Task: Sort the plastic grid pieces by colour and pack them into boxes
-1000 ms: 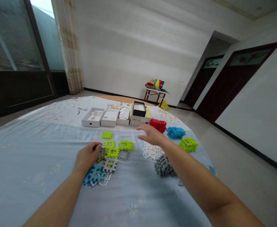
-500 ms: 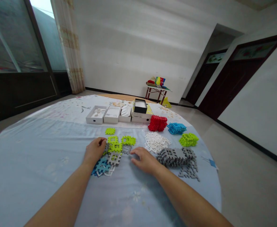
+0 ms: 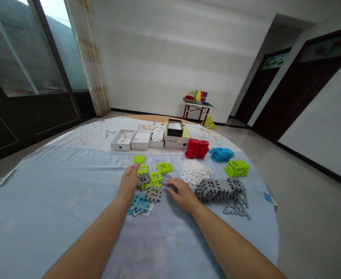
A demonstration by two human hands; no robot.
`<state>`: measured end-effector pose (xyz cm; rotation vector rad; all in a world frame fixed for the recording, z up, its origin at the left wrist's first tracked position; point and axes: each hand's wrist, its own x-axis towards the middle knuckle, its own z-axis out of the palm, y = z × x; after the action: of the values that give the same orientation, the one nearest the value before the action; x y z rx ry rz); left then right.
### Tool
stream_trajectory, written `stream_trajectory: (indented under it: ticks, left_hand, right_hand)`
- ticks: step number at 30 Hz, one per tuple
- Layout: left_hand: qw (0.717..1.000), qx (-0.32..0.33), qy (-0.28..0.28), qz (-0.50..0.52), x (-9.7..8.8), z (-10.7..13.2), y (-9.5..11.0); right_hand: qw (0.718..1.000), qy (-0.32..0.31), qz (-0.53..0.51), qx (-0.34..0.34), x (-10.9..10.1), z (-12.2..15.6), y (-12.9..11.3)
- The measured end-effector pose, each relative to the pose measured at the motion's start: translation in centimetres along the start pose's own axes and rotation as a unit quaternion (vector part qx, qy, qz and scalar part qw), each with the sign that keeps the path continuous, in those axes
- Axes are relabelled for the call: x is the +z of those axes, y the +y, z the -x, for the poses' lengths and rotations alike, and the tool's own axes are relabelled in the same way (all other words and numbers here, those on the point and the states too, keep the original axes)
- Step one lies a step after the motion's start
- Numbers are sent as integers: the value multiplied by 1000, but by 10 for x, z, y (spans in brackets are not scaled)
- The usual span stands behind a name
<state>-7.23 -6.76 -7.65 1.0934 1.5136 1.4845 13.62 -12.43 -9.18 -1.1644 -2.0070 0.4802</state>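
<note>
My left hand [image 3: 130,181] rests along the left side of a small pile, fingers stretched out beside a yellow-green building piece [image 3: 143,169] with a square hole. A grey piece [image 3: 143,179] lies by its fingers. The pile also holds a middle yellow-green piece [image 3: 155,177], a lower grey piece [image 3: 154,193] and blue pieces [image 3: 140,203] over white ones [image 3: 150,208]. At its right side, my right hand [image 3: 183,195] has its thumb and forefinger apart, fingertips at another grey piece [image 3: 166,178], which they partly hide.
Sorted stacks stand to the right: grey [image 3: 217,190], white [image 3: 196,171], red [image 3: 197,148], blue [image 3: 222,154] and yellow-green [image 3: 237,168]. White open boxes [image 3: 140,145] and a black box [image 3: 175,129] line the back. A single yellow-green piece [image 3: 139,159] lies behind the pile.
My left hand has straightened its fingers and moved forward along the pile, uncovering the grey piece. The pile has shifted a little to the right, towards my right hand. The view has turned slightly.
</note>
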Motion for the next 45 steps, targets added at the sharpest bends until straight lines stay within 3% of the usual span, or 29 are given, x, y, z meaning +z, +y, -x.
stream_trajectory:
  ticks: [9,17,22,30,37,45]
  left_hand:
    - [998,32,34,-31,-33,-29,-10]
    - [997,49,-1,-66,-36,-36,-21]
    - [997,50,-5,-66,-36,-40,-23]
    - [996,55,-8,-68,-36,-40,-26]
    - [996,53,-11,-73,-36,-41,-27]
    - [996,46,-22,-80,-36,-42,-28]
  right_hand:
    - [1000,7,0,-19,-3,3,-6]
    - [992,-79,44,-93,8,-1,-14]
    - [993,-44,40,-102,8,-3,-14]
    - [999,7,3,-53,-8,0,-21]
    - [991,-100,31,-82,-9,4,-21]
    - [985,-130,98,-64,-2,2,-24]
